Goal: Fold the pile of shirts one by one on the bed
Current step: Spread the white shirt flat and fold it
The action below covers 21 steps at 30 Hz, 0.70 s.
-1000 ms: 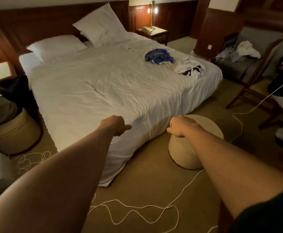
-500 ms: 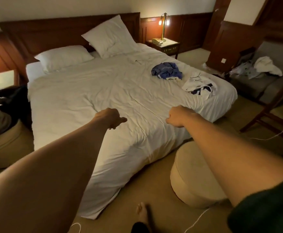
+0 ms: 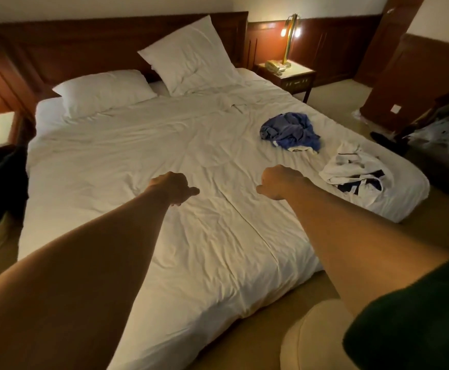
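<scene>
A crumpled blue shirt (image 3: pixel 290 132) lies on the right half of the white bed (image 3: pixel 127 161). A crumpled white shirt with dark patches (image 3: pixel 354 172) lies near the bed's right corner. Both my arms stretch out over the foot half of the bed. My left hand (image 3: pixel 174 188) hovers above the sheet with its fingers curled under and its thumb sticking out, holding nothing. My right hand (image 3: pixel 279 182) is curled into a loose fist, also holding nothing, a little left of the white shirt and apart from it.
Two white pillows (image 3: pixel 105 90) lean at the wooden headboard. A nightstand with a lit lamp (image 3: pixel 287 68) stands at the far right of the bed. A round beige pouf (image 3: pixel 316 340) sits on the carpet by my right arm. More clothes lie on a seat (image 3: pixel 442 129) at the right.
I have come closer to the bed, so both hands are now over the sheet rather than over its edge and the pouf. Both hands stay curled and hold nothing.
</scene>
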### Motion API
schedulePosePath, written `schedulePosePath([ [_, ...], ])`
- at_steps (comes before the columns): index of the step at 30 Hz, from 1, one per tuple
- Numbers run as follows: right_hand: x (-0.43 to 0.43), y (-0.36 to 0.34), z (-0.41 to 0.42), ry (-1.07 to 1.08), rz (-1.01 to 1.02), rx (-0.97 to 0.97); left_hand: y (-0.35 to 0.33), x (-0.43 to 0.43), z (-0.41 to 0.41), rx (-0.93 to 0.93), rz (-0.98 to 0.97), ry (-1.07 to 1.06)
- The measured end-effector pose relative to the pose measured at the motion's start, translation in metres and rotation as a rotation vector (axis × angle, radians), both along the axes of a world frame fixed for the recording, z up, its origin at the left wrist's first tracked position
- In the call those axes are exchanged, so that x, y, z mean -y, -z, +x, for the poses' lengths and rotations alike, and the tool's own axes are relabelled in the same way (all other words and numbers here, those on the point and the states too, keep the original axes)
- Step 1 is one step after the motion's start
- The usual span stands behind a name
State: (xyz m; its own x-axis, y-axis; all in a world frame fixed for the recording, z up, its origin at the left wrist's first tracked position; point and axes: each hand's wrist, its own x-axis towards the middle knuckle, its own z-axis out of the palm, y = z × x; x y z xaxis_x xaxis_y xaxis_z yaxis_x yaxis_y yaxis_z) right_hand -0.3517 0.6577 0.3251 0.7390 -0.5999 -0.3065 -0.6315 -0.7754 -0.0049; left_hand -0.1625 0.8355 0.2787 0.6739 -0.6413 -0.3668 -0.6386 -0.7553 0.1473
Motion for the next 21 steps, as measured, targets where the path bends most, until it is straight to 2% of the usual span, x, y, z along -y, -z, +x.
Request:
schedulePosePath([
  [5,0.079,0.014,0.030,-0.017,-0.025,-0.052,0.003,0.077,0.031,0.002,0.007,-0.010],
  [10,0.197,0.042,0.043,-0.021,-0.045,-0.084,0.024,0.185,0.046,-0.021,0.010,-0.013],
  [16,0.408,0.094,0.066,-0.053,-0.051,-0.109,0.076,0.374,0.066,-0.073,0.006,-0.080],
  [21,0.615,0.164,0.044,-0.037,-0.016,-0.149,0.138,0.578,0.064,-0.260,-0.084,-0.133],
])
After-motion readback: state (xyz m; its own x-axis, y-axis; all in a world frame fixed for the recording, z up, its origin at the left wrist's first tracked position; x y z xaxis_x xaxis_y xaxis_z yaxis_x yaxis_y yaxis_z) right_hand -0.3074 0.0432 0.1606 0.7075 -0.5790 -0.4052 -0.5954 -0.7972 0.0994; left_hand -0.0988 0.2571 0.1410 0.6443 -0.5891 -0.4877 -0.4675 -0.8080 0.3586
